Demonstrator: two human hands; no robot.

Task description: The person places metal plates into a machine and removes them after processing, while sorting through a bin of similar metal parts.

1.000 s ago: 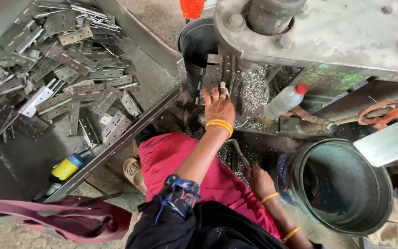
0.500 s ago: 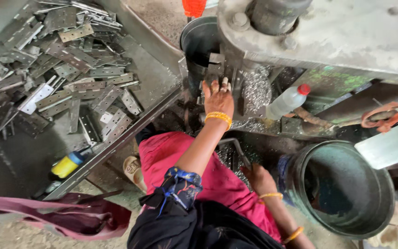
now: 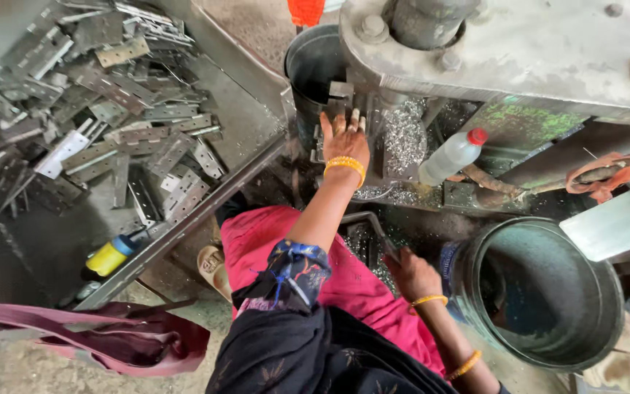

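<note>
- Nearest to the camera, a dark sleeve (image 3: 293,343) and a pink cloth (image 3: 351,284) over the lap are filling the bottom of the view.
- The right hand (image 3: 411,276) is lying low beside the lap, with its fingers closing around the end of a thin metal lever (image 3: 364,222); yellow bangles are sitting on this wrist.
- Just right of this hand, a big round drum (image 3: 541,292) is standing open, dark inside.
- At the lower left, a maroon bag (image 3: 111,335) is lying on the ground, and a yellow bottle (image 3: 109,257) is lying near a slanted metal rail (image 3: 184,230).
- Further out, the left hand (image 3: 344,137) is reaching up to the press (image 3: 519,51). Its fingers are stretching out, close together, with the tips touching a small metal piece (image 3: 340,91) in the die area under the press head. I cannot tell if they are pinching it.
- Shiny metal shavings (image 3: 402,138) are lying just right of this hand, and a clear bottle with a red cap (image 3: 452,155) is leaning beside them.
- Far left, a pile of flat hinges (image 3: 96,109) is covering the tray.
</note>
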